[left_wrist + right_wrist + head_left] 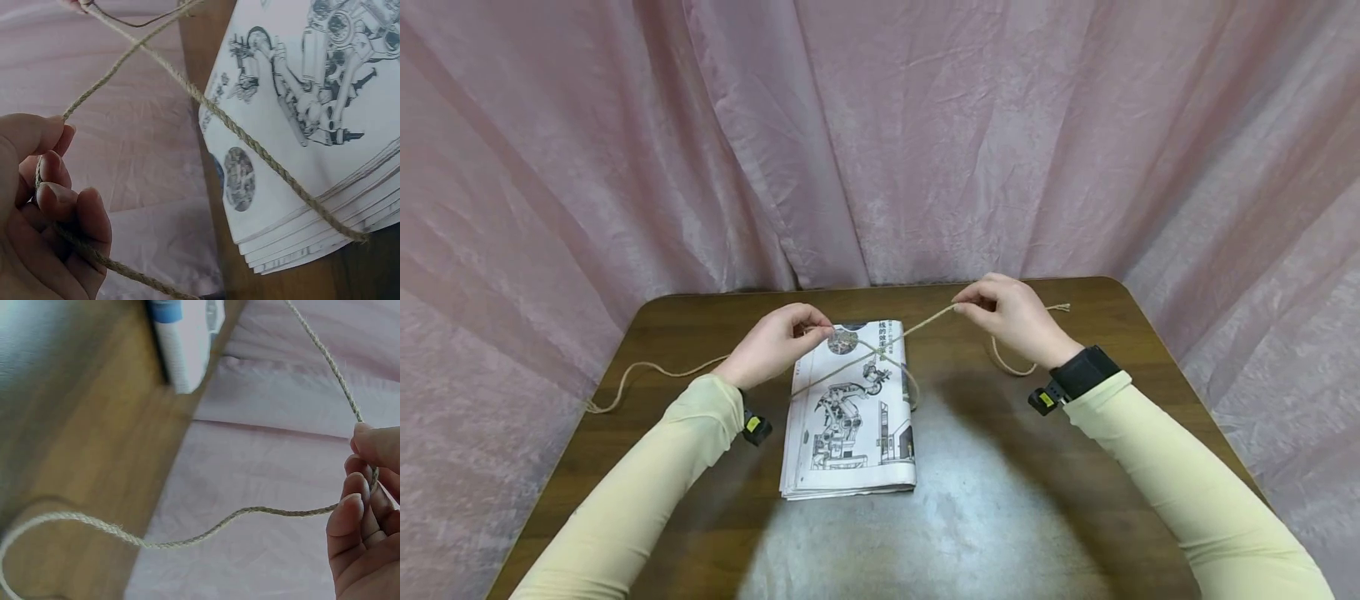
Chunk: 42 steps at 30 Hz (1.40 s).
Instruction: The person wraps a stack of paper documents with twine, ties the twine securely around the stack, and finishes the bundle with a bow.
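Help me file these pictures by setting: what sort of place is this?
Probably a curtained-off recording spot: a pink curtain hangs behind the table and along both sides, and wrist cameras are being worn.

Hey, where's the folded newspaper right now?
In the head view, the folded newspaper lies on the table, just left of centre, beneath the crossed rope, with the left hand by its far left corner.
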Each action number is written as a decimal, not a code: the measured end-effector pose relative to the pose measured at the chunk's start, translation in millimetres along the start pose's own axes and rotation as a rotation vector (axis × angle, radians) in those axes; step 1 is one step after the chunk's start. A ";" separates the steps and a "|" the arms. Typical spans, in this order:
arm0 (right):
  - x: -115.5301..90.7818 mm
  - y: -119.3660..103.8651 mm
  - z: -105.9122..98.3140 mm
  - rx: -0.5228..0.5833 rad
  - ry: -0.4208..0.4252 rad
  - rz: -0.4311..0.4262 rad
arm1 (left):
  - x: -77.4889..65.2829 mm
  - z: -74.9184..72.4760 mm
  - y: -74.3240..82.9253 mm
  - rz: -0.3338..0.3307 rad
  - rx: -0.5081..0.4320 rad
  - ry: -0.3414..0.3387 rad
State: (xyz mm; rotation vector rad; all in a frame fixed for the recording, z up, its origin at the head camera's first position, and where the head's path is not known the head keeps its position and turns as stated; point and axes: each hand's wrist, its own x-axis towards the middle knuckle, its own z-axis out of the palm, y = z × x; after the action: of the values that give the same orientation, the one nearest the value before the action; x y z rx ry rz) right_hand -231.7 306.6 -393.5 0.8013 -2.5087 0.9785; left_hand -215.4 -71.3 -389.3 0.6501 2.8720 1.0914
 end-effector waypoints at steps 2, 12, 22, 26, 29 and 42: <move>5.8 -4.4 -1.7 0.004 0.020 -0.019 | 1.0 -2.7 1.9 0.000 -0.019 0.000; 32.9 -26.7 -2.1 0.034 0.071 -0.075 | 8.1 -10.1 14.3 0.027 -0.131 0.015; 65.9 -41.6 0.3 0.046 0.092 -0.076 | 30.1 -7.6 29.5 0.000 -0.116 -0.015; 77.2 -48.6 3.4 0.055 0.115 -0.092 | 37.8 -4.6 30.9 -0.013 -0.148 -0.017; 82.9 -52.7 5.6 0.069 0.128 -0.107 | 39.8 -3.7 30.3 -0.030 -0.177 -0.016; 89.1 -63.4 10.3 0.113 0.131 -0.113 | 42.6 -3.7 28.0 -0.050 -0.188 -0.107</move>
State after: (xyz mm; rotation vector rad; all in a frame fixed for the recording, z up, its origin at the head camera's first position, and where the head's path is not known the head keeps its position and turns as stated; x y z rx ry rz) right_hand -264.2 227.0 -325.2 0.8721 -2.2889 1.1043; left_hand -244.3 -38.7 -362.6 0.6029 2.6400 1.2582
